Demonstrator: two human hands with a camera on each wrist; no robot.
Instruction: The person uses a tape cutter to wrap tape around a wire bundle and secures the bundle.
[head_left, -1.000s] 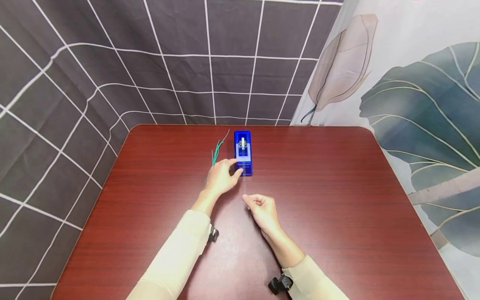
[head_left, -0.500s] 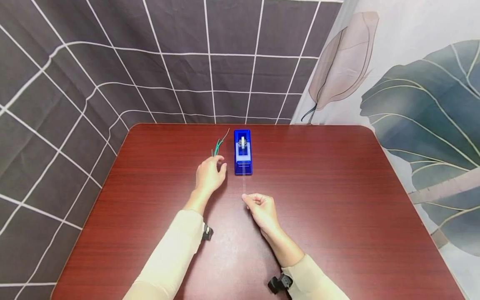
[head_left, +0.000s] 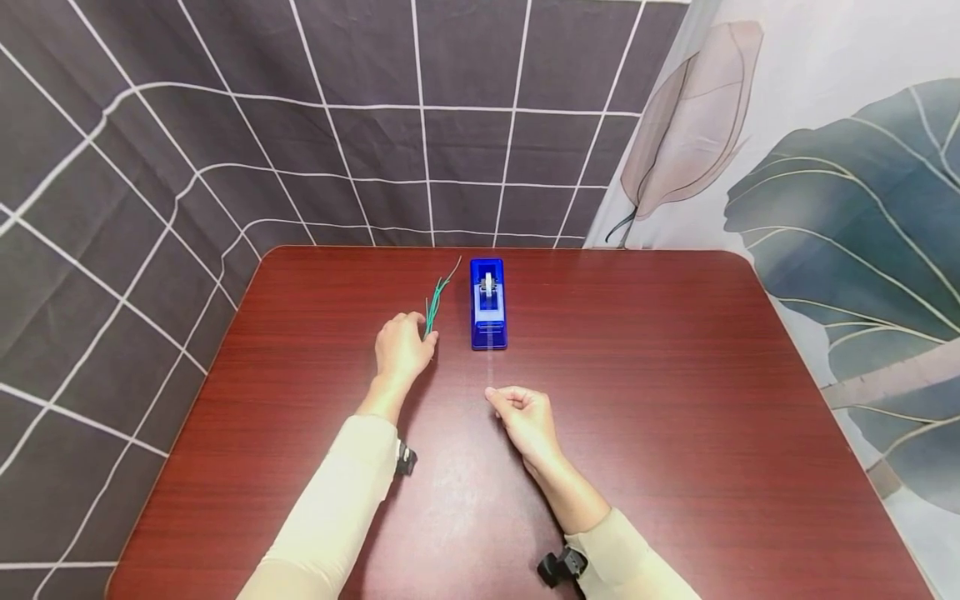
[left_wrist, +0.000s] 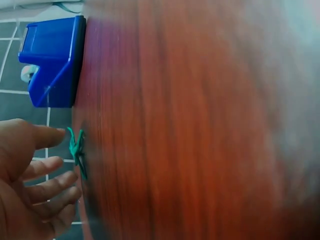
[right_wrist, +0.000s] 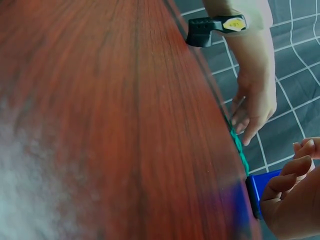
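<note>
Head view: far on the tabletop [head_left: 637,350], a dispenser [head_left: 477,340] holds a roll [head_left: 488,284], its tape [head_left: 491,367] pinched nearer by the right hand [head_left: 527,423]; wires [head_left: 435,302] lie left, beside the left hand [head_left: 402,346]. Left wrist: that hand's fingers spread loosely, gripping nothing. Right wrist: the right hand partly hides the dispenser.

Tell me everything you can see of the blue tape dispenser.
The blue tape dispenser looks like glossy plastic on a dark base, standing upright on the tabletop toward the far edge. A pale tape roll sits in its well. A clear strip runs from its near end to the right hand; no hand touches the dispenser itself.
</note>
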